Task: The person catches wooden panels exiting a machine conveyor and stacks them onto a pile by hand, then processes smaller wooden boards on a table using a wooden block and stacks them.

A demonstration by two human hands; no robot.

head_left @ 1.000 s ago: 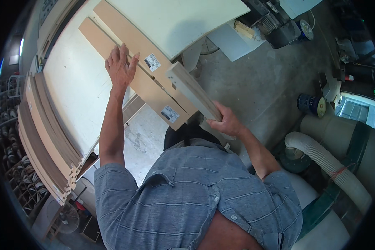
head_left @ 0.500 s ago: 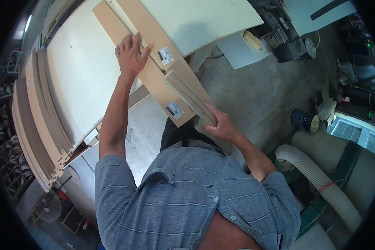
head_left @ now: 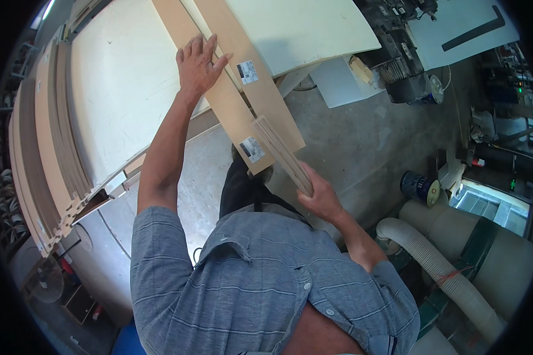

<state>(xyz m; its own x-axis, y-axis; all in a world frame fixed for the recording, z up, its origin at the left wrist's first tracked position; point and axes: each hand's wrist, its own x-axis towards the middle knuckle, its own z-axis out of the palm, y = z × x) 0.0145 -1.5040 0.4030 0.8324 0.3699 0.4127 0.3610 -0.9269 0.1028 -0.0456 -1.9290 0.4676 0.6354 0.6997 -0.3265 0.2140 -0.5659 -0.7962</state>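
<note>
Two long tan boards [head_left: 234, 115] lie side by side on the white worktop, each with a white label near its near end. My left hand [head_left: 200, 66] rests on them with its fingers spread, mostly over the left board. In my right hand [head_left: 323, 195] is a bundle of narrow wooden strips [head_left: 281, 151], gripped by its near end. The bundle slants away from me to the left, its far end in front of the gap between the boards. Whether it touches them I cannot tell. The boards' near ends overhang the worktop's edge.
White worktop [head_left: 121, 83] extends to the left, with stacked long boards [head_left: 50, 136] along its far left side. A dark machine [head_left: 400, 65] stands at the upper right. On the right are a blue drum-like can [head_left: 420, 186] and a ribbed hose [head_left: 441, 260] beside large pale ducts.
My right hand has drawn the strips slightly toward me and to the right, uncovering the right board's near end. My left hand keeps its place on the boards; the whole view has shifted.
</note>
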